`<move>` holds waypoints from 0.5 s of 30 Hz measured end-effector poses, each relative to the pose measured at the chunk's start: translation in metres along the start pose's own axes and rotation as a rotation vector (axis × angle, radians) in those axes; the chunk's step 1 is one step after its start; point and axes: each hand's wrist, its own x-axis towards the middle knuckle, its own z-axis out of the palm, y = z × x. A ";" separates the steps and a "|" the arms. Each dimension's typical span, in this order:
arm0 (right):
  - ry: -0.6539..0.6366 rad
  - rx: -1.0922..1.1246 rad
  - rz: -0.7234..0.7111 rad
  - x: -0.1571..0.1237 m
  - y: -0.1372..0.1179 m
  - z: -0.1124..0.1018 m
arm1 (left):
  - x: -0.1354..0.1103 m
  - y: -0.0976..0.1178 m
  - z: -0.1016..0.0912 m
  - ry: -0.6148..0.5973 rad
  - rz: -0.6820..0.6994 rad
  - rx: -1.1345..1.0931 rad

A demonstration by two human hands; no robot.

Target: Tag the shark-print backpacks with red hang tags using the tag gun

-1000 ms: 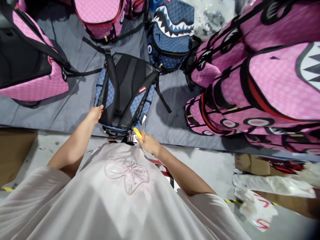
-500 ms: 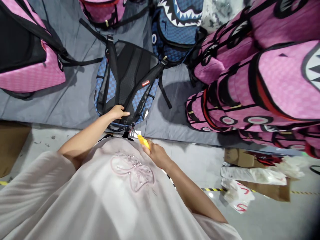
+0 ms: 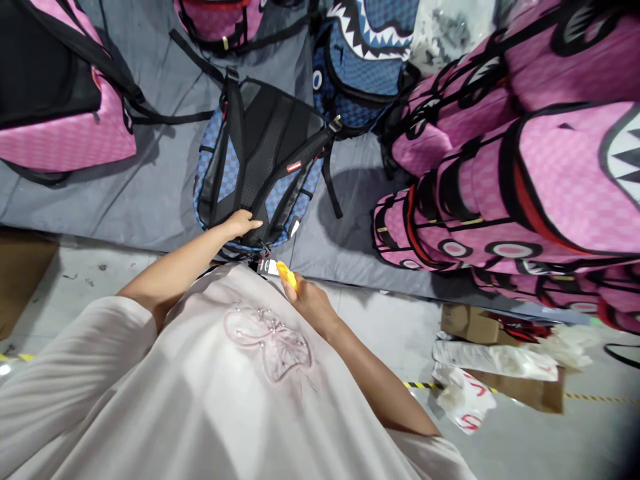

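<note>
Backpack (image 3: 260, 167) at mat edge (image 3: 150, 243), left hand (image 3: 240, 223) on it, open floor (image 3: 385, 320) right.

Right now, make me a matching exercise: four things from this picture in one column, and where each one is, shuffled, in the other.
Things:
1. left hand
2. yellow tool
3. blue checkered backpack
4. cardboard box

Places:
A. on the concrete floor, bottom right
B. lying back-side up on the grey sheet
C. gripped in the right hand
D. resting on the backpack's lower edge

Pairs: 1-D, 2-C, 3-B, 4-A
</note>
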 end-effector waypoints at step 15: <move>0.037 0.107 -0.019 -0.009 0.014 0.025 | -0.039 -0.003 0.020 0.285 0.104 0.706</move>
